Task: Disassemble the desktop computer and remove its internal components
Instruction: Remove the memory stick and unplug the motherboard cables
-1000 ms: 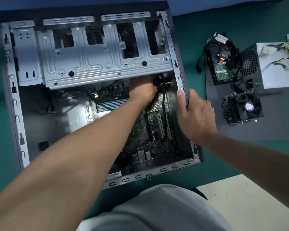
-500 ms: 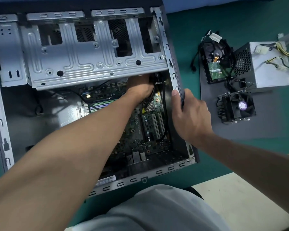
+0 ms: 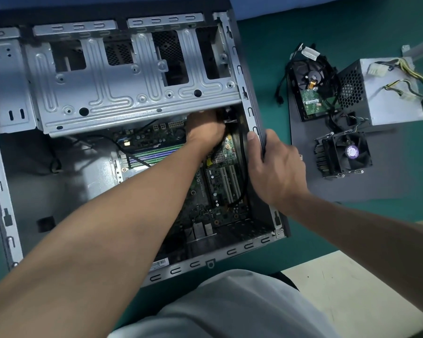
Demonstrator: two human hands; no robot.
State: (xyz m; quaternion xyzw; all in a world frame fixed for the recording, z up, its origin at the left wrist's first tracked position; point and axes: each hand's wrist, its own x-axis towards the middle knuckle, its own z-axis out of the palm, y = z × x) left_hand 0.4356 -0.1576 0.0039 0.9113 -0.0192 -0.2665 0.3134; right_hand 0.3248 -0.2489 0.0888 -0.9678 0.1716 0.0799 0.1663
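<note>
Neither hand has shifted since the earlier frame. Left hand (image 3: 205,129) reaches under the drive cage (image 3: 132,93) inside the open computer case (image 3: 250,111). Its fingers are hidden, possibly on a connector, so the grip cannot be determined. Right hand (image 3: 276,167) clamps the case's right wall. Keep that brace and pull straight, without twisting.

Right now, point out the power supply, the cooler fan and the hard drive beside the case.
power supply (image 3: 388,108), head view, on its pale top face.
cooler fan (image 3: 351,151), head view, on the purple hub sticker.
hard drive (image 3: 311,100), head view, on its green circuit board.
</note>
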